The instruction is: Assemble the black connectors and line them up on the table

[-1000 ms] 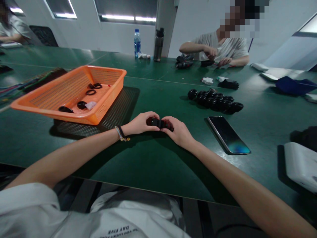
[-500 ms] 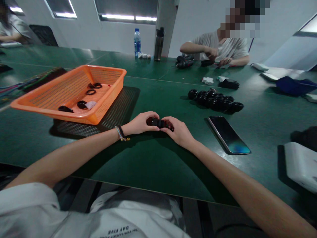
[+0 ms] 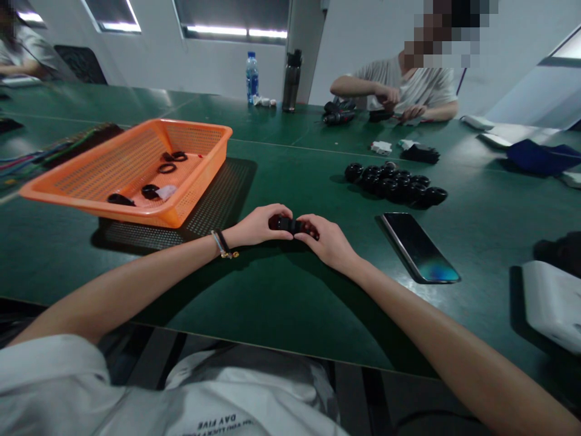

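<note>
Just above the green table, a small black part (image 3: 290, 226) is pinched between my two hands; its exact kind is hard to make out. My left hand (image 3: 262, 225) is closed on its left side, thumb below and fingers over the top. From the right, my right hand (image 3: 327, 240) grips the same part with thumb and curled fingers. The fingers cover much of it. To the right beyond my hands lies a cluster of shiny black rounded parts (image 3: 394, 183). An orange basket (image 3: 200, 195) at the left holds several black rings and pieces.
A phone (image 3: 420, 247) lies right of my right hand, with a white box-shaped object (image 3: 554, 303) farther right. Across the green table (image 3: 281, 297) stand a plastic bottle (image 3: 252, 79) and a dark flask (image 3: 292, 82). A co-worker (image 3: 408, 91) works opposite, near a power tool (image 3: 338, 114).
</note>
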`<state>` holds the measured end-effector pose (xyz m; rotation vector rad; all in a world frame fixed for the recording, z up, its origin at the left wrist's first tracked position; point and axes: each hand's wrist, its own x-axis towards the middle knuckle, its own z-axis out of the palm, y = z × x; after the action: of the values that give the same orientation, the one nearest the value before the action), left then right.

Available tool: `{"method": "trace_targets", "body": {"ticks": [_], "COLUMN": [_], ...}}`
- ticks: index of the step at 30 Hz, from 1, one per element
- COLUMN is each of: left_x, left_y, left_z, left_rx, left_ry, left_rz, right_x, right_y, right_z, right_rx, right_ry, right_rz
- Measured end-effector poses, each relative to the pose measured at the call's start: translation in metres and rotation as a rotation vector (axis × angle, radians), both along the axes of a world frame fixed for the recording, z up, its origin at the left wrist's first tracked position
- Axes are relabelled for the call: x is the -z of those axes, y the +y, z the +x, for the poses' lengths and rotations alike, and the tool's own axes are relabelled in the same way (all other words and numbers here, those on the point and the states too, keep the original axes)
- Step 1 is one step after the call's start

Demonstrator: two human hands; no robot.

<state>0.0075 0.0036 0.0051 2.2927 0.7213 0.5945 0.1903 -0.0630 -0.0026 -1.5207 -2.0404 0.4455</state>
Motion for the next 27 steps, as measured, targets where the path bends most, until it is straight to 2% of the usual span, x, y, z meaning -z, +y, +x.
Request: {"method": "trace_targets", "body": {"ticks": [10,27], "left_x": [-0.0014,-0.0010], "left_y": [-0.0007,-0.0012], "left_z": [0.0008,0.0009], "left_rx": [-0.006,-0.006], "left_ry": [0.010,0.016], "left_rz": [-0.009,0.028], "right_x": [-0.0041,-0.0012], "right_y": [-0.0009,0.0010], "right_z": [-0.0018,-0.0008], "right_rx": [0.014,0.012], "right_ry": [-0.019,-0.039], "right_rz": [-0.044,-0.027]}}
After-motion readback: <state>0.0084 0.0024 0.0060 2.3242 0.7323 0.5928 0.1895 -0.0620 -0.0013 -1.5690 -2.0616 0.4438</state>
